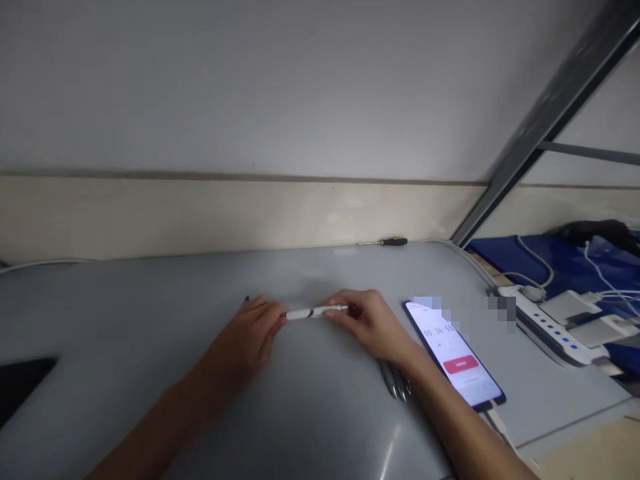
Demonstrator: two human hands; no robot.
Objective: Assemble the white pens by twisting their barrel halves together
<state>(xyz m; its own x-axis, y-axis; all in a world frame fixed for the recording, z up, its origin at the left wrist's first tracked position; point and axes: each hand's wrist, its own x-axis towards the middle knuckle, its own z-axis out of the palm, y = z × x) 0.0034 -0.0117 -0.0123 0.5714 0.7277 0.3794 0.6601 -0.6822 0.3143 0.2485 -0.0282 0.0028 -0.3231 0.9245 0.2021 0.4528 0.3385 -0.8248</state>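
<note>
Gripping a white pen [316,311] at both ends, the left hand [250,337] and right hand [373,323] are clamped on it just above the grey surface [150,320]. Judged from the grip, the pen is being assembled or pulled apart; an axial push or pull is being called for. More pens [397,383] are lying beside a phone [453,353]. No container is being shown.
</note>
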